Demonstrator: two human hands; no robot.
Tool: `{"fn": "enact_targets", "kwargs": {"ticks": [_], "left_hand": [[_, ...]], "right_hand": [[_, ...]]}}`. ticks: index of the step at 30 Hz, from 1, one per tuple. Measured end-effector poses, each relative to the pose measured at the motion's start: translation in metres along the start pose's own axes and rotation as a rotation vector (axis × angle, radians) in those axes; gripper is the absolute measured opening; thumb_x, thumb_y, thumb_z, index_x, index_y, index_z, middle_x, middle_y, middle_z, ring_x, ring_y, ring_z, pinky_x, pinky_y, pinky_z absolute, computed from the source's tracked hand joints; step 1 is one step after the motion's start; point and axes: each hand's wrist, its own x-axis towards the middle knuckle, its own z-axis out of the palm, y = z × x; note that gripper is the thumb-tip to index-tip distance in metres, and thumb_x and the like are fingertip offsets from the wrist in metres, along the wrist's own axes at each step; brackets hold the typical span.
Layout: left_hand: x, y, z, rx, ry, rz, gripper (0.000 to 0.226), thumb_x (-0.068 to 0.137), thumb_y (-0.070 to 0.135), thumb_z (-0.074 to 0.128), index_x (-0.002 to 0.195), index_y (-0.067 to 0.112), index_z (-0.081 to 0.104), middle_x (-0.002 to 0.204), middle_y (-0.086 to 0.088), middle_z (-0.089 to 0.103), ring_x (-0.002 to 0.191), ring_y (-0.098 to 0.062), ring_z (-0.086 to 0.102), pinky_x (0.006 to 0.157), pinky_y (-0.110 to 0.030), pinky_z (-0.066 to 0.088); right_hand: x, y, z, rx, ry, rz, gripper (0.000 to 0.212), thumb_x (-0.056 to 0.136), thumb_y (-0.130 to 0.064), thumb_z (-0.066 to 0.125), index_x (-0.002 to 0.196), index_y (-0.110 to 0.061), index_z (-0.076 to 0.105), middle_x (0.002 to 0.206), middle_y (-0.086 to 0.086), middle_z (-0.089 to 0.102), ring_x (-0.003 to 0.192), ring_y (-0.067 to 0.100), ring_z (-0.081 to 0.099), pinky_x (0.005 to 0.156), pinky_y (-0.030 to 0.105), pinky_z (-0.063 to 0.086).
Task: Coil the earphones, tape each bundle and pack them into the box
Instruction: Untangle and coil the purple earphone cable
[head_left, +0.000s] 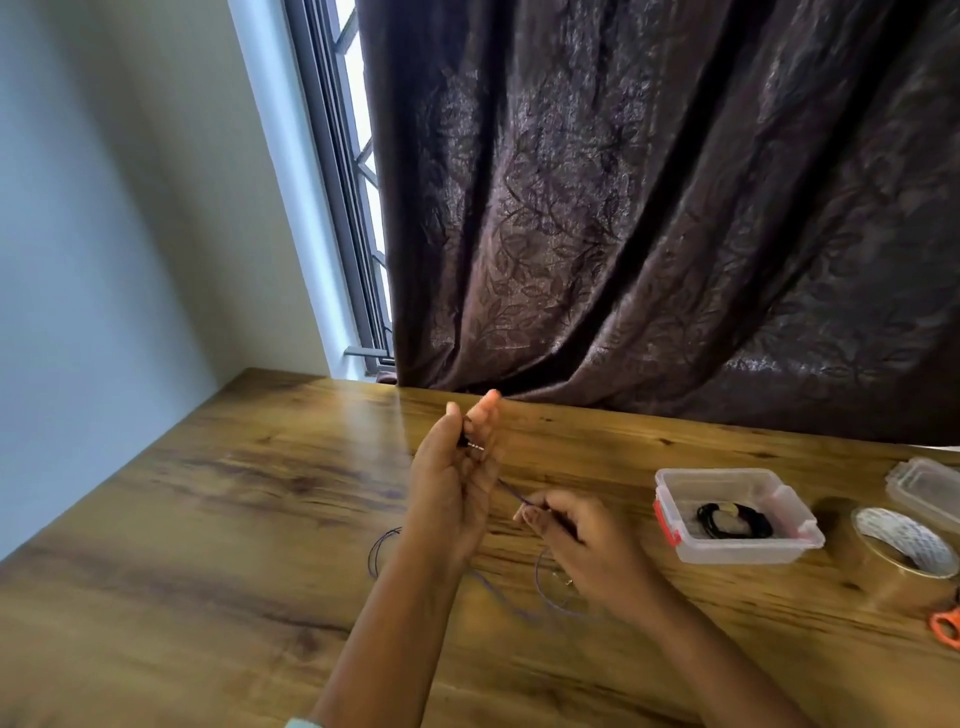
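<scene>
Two hands meet above the desk (208, 519): our left hand (454, 488) stands upright, thumb and fingers pinching the plug end of the purple earphone cord (514, 494), while our right hand (582, 545) pinches the same cord just beside it. Loose loops trail on the wood below, partly hidden by our forearms (395, 623); the earbuds we cannot make out. To the right sits the clear box (737, 555), a black coiled bundle (732, 519) inside; whether it is taped we cannot tell. Near it lie a tape roll (904, 551), then a lid (924, 488) and orange scissors (948, 623), both cut off by the frame edge
</scene>
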Motion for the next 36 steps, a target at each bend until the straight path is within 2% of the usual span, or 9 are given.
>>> {"fn": "enact_targets", "kwargs": {"ticks": [5, 8, 12, 14, 17, 23, 28, 32, 36], "left_hand": [[-0.004, 0.002, -0.010, 0.329, 0.063, 0.176, 0.021, 0.091, 0.024, 0.050, 0.074, 0.016, 0.059, 0.097, 0.008, 0.071, 0.099, -0.001, 0.061, 0.091, -0.021, 0.039], [-0.005, -0.003, -0.019, 0.726, -0.020, 0.187, 0.029, 0.097, 0.019, 0.044, 0.075, 0.016, 0.062, 0.128, 0.008, 0.058, 0.126, -0.005, 0.045, 0.088, -0.005, 0.035], [-0.003, -0.022, -0.034, 1.414, -0.265, 0.264, 0.029, 0.097, 0.018, 0.037, 0.079, 0.032, 0.056, 0.131, 0.005, 0.054, 0.135, -0.012, 0.035, 0.116, -0.048, 0.015], [-0.007, -0.029, -0.034, 1.633, -0.397, 0.268, 0.027, 0.095, 0.012, 0.037, 0.088, 0.026, 0.058, 0.112, 0.011, 0.060, 0.118, -0.011, 0.048, 0.112, -0.048, 0.022], [-0.022, -0.039, -0.025, 1.296, -0.598, 0.009, 0.021, 0.095, 0.010, 0.039, 0.096, 0.007, 0.060, 0.094, 0.001, 0.065, 0.092, -0.015, 0.060, 0.086, -0.032, 0.048], [-0.050, -0.038, 0.003, 0.273, -0.595, -0.454, 0.031, 0.088, 0.014, 0.043, 0.103, 0.001, 0.067, 0.057, -0.001, 0.048, 0.049, -0.010, 0.044, 0.073, -0.040, 0.042], [-0.051, -0.032, 0.016, -0.057, -0.495, -0.380, 0.035, 0.097, 0.019, 0.035, 0.107, 0.001, 0.063, 0.050, 0.004, 0.038, 0.037, -0.003, 0.037, 0.055, -0.026, 0.055], [-0.042, -0.029, 0.010, 0.003, -0.317, -0.203, 0.039, 0.091, 0.019, 0.040, 0.124, 0.004, 0.056, 0.055, 0.003, 0.045, 0.048, -0.007, 0.052, 0.070, -0.029, 0.057], [-0.030, -0.021, 0.005, 0.082, -0.201, -0.034, 0.038, 0.089, 0.016, 0.042, 0.124, 0.010, 0.055, 0.066, -0.002, 0.062, 0.085, -0.023, 0.070, 0.089, -0.037, 0.054]], "right_hand": [[-0.026, 0.008, -0.006, -0.158, -0.053, 0.026, 0.018, 0.095, -0.038, 0.052, 0.086, -0.029, 0.064, 0.066, -0.002, 0.062, 0.053, 0.003, 0.047, 0.053, 0.025, 0.033], [-0.043, 0.007, -0.017, -0.214, -0.064, 0.024, 0.017, 0.094, -0.039, 0.054, 0.084, -0.029, 0.064, 0.066, -0.009, 0.062, 0.059, 0.004, 0.054, 0.055, 0.026, 0.039], [-0.053, -0.008, -0.038, -0.326, -0.082, -0.006, 0.015, 0.092, -0.039, 0.056, 0.085, -0.031, 0.067, 0.072, -0.018, 0.064, 0.070, 0.002, 0.058, 0.055, 0.018, 0.039], [-0.054, -0.017, -0.052, -0.365, -0.039, -0.060, 0.016, 0.090, -0.042, 0.054, 0.085, -0.033, 0.067, 0.076, -0.026, 0.063, 0.077, -0.002, 0.058, 0.059, 0.013, 0.040], [-0.051, -0.030, -0.075, -0.342, 0.081, -0.161, 0.017, 0.089, -0.042, 0.056, 0.086, -0.033, 0.069, 0.081, -0.025, 0.066, 0.082, -0.004, 0.061, 0.068, 0.010, 0.043], [-0.017, -0.027, -0.104, -0.304, 0.246, -0.181, 0.009, 0.087, -0.029, 0.064, 0.088, -0.030, 0.073, 0.085, -0.014, 0.071, 0.081, 0.003, 0.065, 0.072, 0.027, 0.051], [-0.004, -0.008, -0.069, -0.176, 0.224, -0.066, 0.019, 0.087, -0.053, 0.049, 0.086, -0.044, 0.065, 0.078, 0.003, 0.071, 0.072, 0.023, 0.066, 0.066, 0.049, 0.053], [-0.013, 0.005, -0.034, -0.171, 0.059, -0.016, 0.018, 0.097, -0.037, 0.048, 0.096, -0.035, 0.066, 0.072, -0.004, 0.066, 0.066, 0.008, 0.061, 0.062, 0.037, 0.048], [-0.034, 0.008, -0.013, -0.194, -0.091, -0.004, 0.021, 0.098, -0.036, 0.045, 0.082, -0.037, 0.059, 0.077, -0.014, 0.063, 0.077, 0.004, 0.060, 0.074, 0.037, 0.051]]}}
